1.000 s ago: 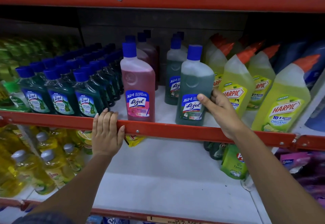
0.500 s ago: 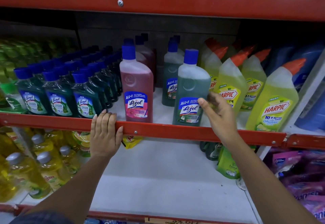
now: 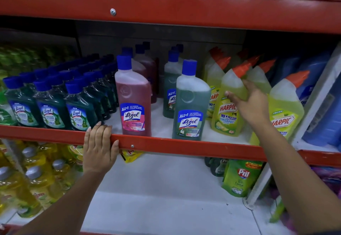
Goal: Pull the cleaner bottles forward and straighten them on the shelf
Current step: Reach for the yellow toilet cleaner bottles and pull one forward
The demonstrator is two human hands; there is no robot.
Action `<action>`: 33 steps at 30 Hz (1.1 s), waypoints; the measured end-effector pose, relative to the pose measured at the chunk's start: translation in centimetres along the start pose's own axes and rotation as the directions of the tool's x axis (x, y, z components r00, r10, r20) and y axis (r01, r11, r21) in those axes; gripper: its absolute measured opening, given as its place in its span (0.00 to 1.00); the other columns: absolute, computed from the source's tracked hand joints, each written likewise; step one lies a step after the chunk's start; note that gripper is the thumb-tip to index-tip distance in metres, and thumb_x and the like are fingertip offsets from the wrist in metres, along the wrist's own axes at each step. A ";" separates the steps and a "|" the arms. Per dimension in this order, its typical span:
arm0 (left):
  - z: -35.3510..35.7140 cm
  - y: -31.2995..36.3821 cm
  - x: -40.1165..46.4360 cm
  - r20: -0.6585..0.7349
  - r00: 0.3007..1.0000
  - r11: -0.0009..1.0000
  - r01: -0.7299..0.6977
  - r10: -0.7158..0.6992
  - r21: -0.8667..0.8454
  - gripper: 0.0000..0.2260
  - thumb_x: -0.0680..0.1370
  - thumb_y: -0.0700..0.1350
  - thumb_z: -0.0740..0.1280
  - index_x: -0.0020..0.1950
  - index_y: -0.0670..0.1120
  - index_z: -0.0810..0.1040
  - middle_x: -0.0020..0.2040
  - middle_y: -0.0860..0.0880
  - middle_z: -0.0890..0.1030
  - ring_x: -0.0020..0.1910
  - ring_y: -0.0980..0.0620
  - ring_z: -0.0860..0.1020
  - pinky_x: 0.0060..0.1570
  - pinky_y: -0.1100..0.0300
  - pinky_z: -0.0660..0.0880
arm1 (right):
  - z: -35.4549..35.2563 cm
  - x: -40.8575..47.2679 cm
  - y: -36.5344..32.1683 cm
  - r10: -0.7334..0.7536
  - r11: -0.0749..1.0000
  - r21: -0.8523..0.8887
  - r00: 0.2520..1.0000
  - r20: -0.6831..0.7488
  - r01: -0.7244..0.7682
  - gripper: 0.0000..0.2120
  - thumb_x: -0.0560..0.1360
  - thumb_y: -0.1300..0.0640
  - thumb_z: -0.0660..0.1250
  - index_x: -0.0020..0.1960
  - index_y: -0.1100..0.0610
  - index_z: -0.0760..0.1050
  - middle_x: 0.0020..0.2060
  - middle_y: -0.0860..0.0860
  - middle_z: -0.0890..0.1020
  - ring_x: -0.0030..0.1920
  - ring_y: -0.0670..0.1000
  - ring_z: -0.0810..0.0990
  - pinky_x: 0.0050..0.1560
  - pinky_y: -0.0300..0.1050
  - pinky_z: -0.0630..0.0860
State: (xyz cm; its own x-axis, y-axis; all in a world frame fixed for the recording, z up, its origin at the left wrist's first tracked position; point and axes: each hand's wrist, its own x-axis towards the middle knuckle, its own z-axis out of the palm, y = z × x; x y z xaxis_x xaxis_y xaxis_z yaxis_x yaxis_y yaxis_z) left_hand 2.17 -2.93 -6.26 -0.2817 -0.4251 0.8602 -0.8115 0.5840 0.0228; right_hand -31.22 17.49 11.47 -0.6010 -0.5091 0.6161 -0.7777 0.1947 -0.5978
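Observation:
On the middle shelf, a pink Lizol bottle (image 3: 134,105) and a grey-green Lizol bottle (image 3: 191,105) stand upright at the front edge, with more of each behind them. To their right stands a row of yellow-green Harpic bottles with orange caps. My right hand (image 3: 252,101) wraps around the shoulder of the front Harpic bottle (image 3: 228,109), thumb in front and fingers behind. My left hand (image 3: 99,146) grips the red front rail of the shelf (image 3: 184,147), fingers over the top, below the pink bottle's left side.
Small dark-green Lizol bottles (image 3: 49,109) fill the shelf's left in tight rows. Another Harpic bottle (image 3: 286,113) and blue bottles (image 3: 321,105) stand at the right. Below are yellow dish-liquid bottles (image 3: 35,183) and a green Pril pouch (image 3: 239,177). The red upper shelf beam (image 3: 166,7) hangs close overhead.
My right hand has left the grey-green Lizol bottle and moved right and up onto the front Harpic bottle. My left hand has stayed on the rail.

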 end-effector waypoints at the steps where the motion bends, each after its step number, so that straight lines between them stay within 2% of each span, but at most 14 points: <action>1: 0.0 0.0 0.0 -0.002 1.000 1.000 0.002 -0.002 0.001 0.24 0.83 0.53 0.48 0.64 0.36 0.70 0.60 0.33 0.76 0.67 0.36 0.68 0.78 0.50 0.48 | -0.1 0.3 -0.1 -0.001 1.000 -0.004 1.000 0.013 0.001 0.28 0.74 0.45 0.70 0.67 0.60 0.72 0.61 0.61 0.80 0.61 0.62 0.78 0.59 0.56 0.76; 6: -0.1 0.1 0.0 -0.020 1.000 1.000 -0.004 0.004 0.017 0.23 0.83 0.52 0.48 0.64 0.35 0.70 0.60 0.33 0.76 0.66 0.35 0.68 0.78 0.50 0.48 | -0.3 0.8 -0.2 -0.005 0.998 -0.063 0.997 0.081 0.010 0.26 0.76 0.46 0.68 0.67 0.61 0.70 0.61 0.62 0.80 0.61 0.64 0.77 0.55 0.54 0.74; 11: -0.4 0.2 0.0 0.005 1.000 1.000 0.007 -0.007 0.027 0.22 0.81 0.50 0.51 0.64 0.35 0.70 0.60 0.32 0.75 0.66 0.34 0.68 0.78 0.51 0.47 | -1.1 0.3 -0.2 -0.070 0.996 -0.054 0.994 0.082 0.074 0.23 0.76 0.49 0.69 0.65 0.60 0.71 0.55 0.62 0.82 0.55 0.64 0.79 0.49 0.52 0.74; 14: -0.5 0.2 0.1 0.020 1.000 1.000 0.013 -0.013 0.026 0.21 0.80 0.49 0.52 0.64 0.35 0.70 0.60 0.32 0.75 0.66 0.34 0.68 0.78 0.52 0.46 | -1.8 -0.4 0.1 -0.123 0.992 0.004 0.988 0.094 0.124 0.22 0.75 0.49 0.69 0.64 0.60 0.72 0.51 0.58 0.83 0.51 0.60 0.80 0.47 0.52 0.76; 16: -0.5 0.3 0.0 0.026 1.000 1.000 0.016 -0.017 0.026 0.22 0.80 0.49 0.52 0.64 0.35 0.70 0.60 0.32 0.74 0.66 0.34 0.68 0.78 0.53 0.45 | -2.5 -1.0 0.3 -0.149 0.988 0.059 0.982 0.114 0.143 0.21 0.75 0.49 0.70 0.63 0.59 0.73 0.50 0.53 0.82 0.49 0.54 0.80 0.46 0.46 0.75; 19: -0.7 0.4 0.1 0.041 0.999 0.999 0.026 -0.027 0.028 0.22 0.80 0.49 0.52 0.64 0.35 0.69 0.61 0.32 0.74 0.66 0.34 0.68 0.78 0.53 0.45 | -3.5 -1.7 0.4 -0.173 0.979 0.136 0.973 0.153 0.153 0.19 0.74 0.51 0.71 0.62 0.57 0.75 0.49 0.47 0.81 0.45 0.42 0.79 0.43 0.29 0.72; 20: -0.8 0.5 0.1 0.047 0.998 0.999 0.031 -0.032 0.026 0.22 0.80 0.50 0.52 0.64 0.35 0.69 0.61 0.32 0.74 0.66 0.33 0.68 0.78 0.53 0.45 | -3.8 -1.8 0.4 -0.175 0.975 0.168 0.970 0.169 0.147 0.18 0.74 0.51 0.71 0.61 0.56 0.75 0.50 0.47 0.81 0.46 0.41 0.79 0.45 0.29 0.74; 23: -0.9 0.5 0.0 0.059 0.997 0.999 0.038 -0.039 0.022 0.22 0.80 0.50 0.51 0.64 0.34 0.69 0.61 0.31 0.74 0.66 0.33 0.68 0.78 0.54 0.43 | -4.4 -2.2 0.5 -0.179 0.965 0.225 0.965 0.192 0.134 0.17 0.74 0.51 0.72 0.60 0.56 0.76 0.51 0.48 0.83 0.49 0.44 0.82 0.49 0.40 0.78; 26: -0.9 0.5 0.1 0.070 0.996 0.999 0.045 -0.045 0.013 0.22 0.80 0.50 0.51 0.64 0.35 0.68 0.61 0.31 0.74 0.66 0.33 0.67 0.78 0.55 0.42 | -4.6 -2.3 0.6 -0.157 0.958 0.272 0.961 0.226 0.092 0.17 0.74 0.52 0.72 0.60 0.55 0.77 0.51 0.46 0.84 0.49 0.44 0.83 0.49 0.43 0.81; 29: -0.8 0.4 0.1 0.078 0.996 0.999 0.047 -0.048 0.006 0.22 0.80 0.50 0.51 0.65 0.35 0.68 0.61 0.32 0.73 0.66 0.33 0.67 0.78 0.55 0.42 | -4.7 -2.1 0.5 -0.121 0.948 0.315 0.957 0.263 0.034 0.18 0.74 0.52 0.72 0.62 0.56 0.77 0.52 0.50 0.85 0.51 0.49 0.84 0.52 0.52 0.82; 31: -0.6 0.3 0.0 0.071 0.997 0.999 0.037 -0.037 0.001 0.22 0.80 0.50 0.52 0.65 0.35 0.69 0.61 0.32 0.74 0.66 0.33 0.68 0.78 0.53 0.44 | -4.6 -2.3 0.4 -0.116 0.954 0.299 0.961 0.251 0.037 0.19 0.74 0.52 0.71 0.63 0.56 0.76 0.53 0.51 0.85 0.52 0.50 0.84 0.53 0.54 0.82; 33: -0.5 0.2 0.0 0.064 0.998 1.000 0.028 -0.028 -0.008 0.23 0.81 0.51 0.50 0.65 0.35 0.69 0.61 0.32 0.74 0.66 0.33 0.68 0.78 0.52 0.45 | -4.2 -2.9 0.3 -0.132 0.975 0.204 0.973 0.190 0.092 0.22 0.75 0.47 0.69 0.66 0.56 0.75 0.56 0.52 0.84 0.55 0.51 0.83 0.56 0.54 0.81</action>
State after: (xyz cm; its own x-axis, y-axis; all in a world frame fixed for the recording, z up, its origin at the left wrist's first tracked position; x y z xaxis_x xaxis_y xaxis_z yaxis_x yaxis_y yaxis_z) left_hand 2.27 -2.50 -5.99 -0.2912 -0.4844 0.8250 -0.8150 0.5772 0.0513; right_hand -30.50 22.54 11.64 -0.4472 -0.6804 0.5806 -0.7756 -0.0284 -0.6306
